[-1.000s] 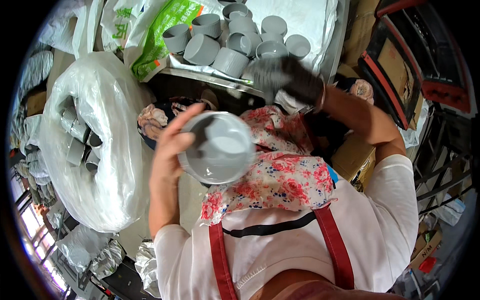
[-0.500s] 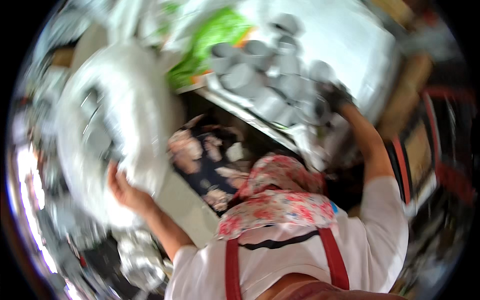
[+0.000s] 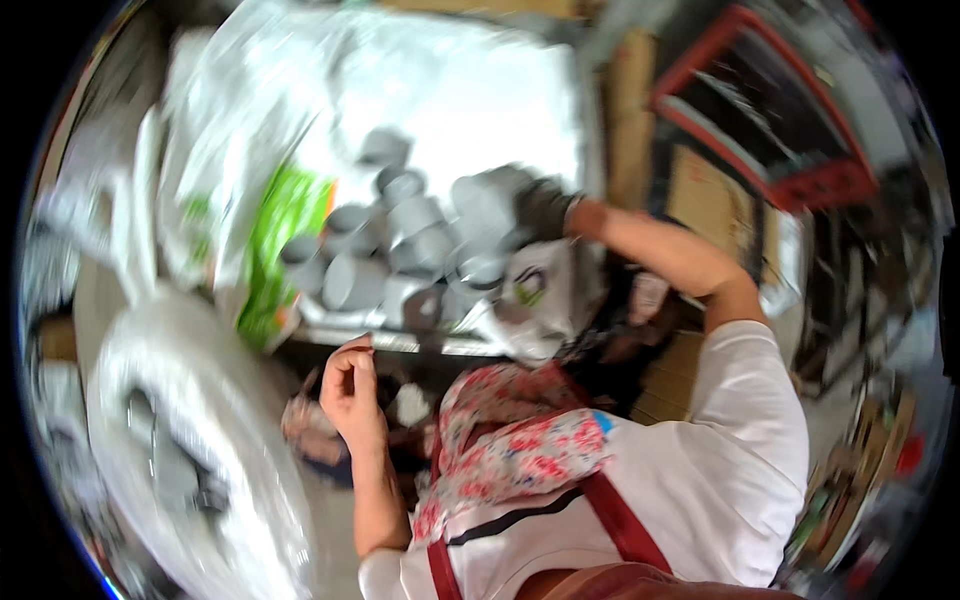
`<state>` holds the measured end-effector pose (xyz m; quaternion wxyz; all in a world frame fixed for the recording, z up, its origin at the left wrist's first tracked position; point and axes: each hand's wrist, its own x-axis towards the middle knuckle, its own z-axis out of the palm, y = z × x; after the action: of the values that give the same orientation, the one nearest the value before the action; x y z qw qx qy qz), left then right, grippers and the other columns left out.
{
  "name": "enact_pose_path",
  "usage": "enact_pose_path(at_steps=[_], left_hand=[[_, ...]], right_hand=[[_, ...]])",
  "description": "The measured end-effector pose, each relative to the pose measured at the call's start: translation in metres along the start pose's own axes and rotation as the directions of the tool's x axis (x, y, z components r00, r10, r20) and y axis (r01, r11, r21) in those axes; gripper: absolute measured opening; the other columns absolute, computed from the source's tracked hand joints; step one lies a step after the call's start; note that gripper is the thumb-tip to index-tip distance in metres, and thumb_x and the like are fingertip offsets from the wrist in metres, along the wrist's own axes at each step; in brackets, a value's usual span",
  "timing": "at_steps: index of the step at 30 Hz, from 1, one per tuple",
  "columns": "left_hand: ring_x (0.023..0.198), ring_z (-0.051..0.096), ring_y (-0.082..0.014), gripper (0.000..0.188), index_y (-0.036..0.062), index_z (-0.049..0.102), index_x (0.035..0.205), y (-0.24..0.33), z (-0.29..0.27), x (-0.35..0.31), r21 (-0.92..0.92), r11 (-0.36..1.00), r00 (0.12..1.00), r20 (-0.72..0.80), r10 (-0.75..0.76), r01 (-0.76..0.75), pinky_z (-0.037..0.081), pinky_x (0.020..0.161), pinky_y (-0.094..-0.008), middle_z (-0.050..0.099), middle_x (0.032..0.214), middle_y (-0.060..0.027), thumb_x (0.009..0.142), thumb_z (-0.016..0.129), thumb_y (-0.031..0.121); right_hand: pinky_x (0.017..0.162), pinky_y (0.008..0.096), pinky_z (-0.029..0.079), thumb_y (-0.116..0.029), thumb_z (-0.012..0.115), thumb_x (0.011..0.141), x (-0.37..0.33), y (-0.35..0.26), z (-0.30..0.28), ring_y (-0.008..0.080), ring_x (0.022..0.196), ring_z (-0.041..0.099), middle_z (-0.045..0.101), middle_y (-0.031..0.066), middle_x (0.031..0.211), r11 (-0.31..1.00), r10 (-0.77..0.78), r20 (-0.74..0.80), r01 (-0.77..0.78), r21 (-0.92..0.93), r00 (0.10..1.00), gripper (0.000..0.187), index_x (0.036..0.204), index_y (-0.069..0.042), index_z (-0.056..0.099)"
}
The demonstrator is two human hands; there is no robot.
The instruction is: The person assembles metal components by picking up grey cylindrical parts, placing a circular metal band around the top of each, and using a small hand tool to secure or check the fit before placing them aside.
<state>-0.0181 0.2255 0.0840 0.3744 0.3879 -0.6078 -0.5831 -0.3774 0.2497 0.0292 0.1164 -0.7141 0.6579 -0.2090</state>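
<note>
Several grey cylindrical pieces (image 3: 356,283), hollow like short pipe fittings, lie heaped on the near part of a white-covered table. My right hand (image 3: 546,208), in a dark glove, is closed on one grey cylindrical piece (image 3: 490,203) at the heap's right side; motion blur hides its fingertips. My left hand (image 3: 353,388) is bare and raised just short of the table's near edge, its fingers curled in toward the thumb with nothing visible in them. To its left stands a large clear plastic bag (image 3: 245,440) with its top rolled open and grey pieces (image 3: 178,470) inside.
A green and white printed plastic sack (image 3: 275,250) lies at the table's left side. White sheeting (image 3: 480,95) covers the table. Beyond the right arm are a red-framed dark panel (image 3: 765,100) and a cardboard box (image 3: 712,205). Dark flowered cloth (image 3: 325,440) shows below the table.
My left hand has come away from the plastic bag toward the table edge, its fingers now curled. My view has swung right. My right hand stays at the grey pieces.
</note>
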Motion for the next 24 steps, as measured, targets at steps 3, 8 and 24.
enact_pose_path(at_steps=[3,8,24], left_hand=[[0.116,0.037,-0.0212,0.053,-0.0006,0.029,0.13,0.013,0.067,-0.006,0.078,0.997,0.97,0.242,-0.014,-0.005,0.027,0.098,-0.032,0.035,0.13,-0.0133,0.085,0.053,0.013],[0.108,0.047,-0.0163,0.047,-0.0038,0.035,0.125,0.023,0.108,-0.038,-0.352,0.9,0.94,0.308,-0.146,0.255,0.034,0.094,-0.0285,0.047,0.12,-0.0112,0.083,0.053,0.005],[0.081,0.054,-0.0145,0.017,-0.0026,0.052,0.097,-0.03,0.046,-0.054,-0.393,0.844,0.922,0.029,-0.386,0.366,0.043,0.078,-0.0269,0.057,0.089,-0.0077,0.083,0.047,0.006]], right_hand=[[0.082,0.0392,0.042,-0.043,0.076,0.049,-0.037,-0.081,-0.026,0.032,0.094,0.05,0.046,0.0201,0.108,0.991,-0.06,-0.065,0.067,0.118,0.996,0.089,0.114,0.005,0.039],[0.083,0.0417,0.041,-0.038,0.075,0.053,-0.114,-0.129,-0.035,0.0304,0.094,0.051,0.048,0.0208,0.106,0.954,0.073,-0.224,-0.003,0.3,0.972,0.087,0.117,0.007,0.037],[0.08,0.0383,0.044,-0.029,0.055,0.075,-0.263,0.228,-0.269,0.0337,0.091,0.055,0.06,0.0181,0.093,0.244,0.581,-0.75,-0.946,-0.212,0.317,0.028,0.091,-0.008,0.063]])
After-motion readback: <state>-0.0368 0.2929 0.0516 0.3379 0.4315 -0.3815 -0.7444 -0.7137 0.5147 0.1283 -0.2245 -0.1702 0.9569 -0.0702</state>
